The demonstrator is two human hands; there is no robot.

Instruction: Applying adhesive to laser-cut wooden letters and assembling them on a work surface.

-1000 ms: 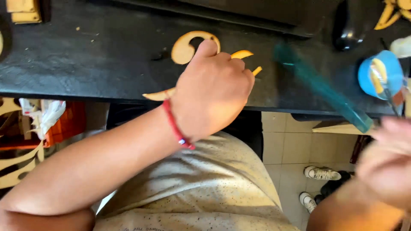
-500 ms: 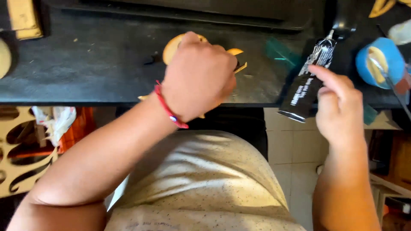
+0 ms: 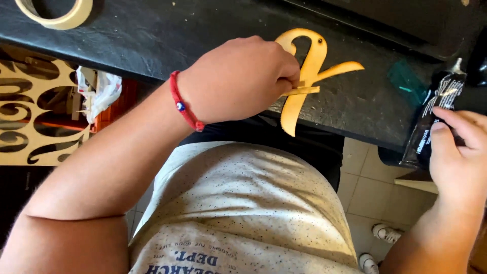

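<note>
On dark bench (image 3: 152, 35), left hand (image 3: 238, 78) pins wooden cutout (image 3: 304, 76).

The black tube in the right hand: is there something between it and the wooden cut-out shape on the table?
Nothing visible blocks it. Between the black tube in the right hand and the wooden cut-out under the left hand lies only bare black table; a green piece lies flat there.

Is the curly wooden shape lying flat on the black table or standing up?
Lying flat. The pale curly wooden cutout rests on the black tabletop, its lower tip hanging over the edge, with the left hand pinching it.
</note>
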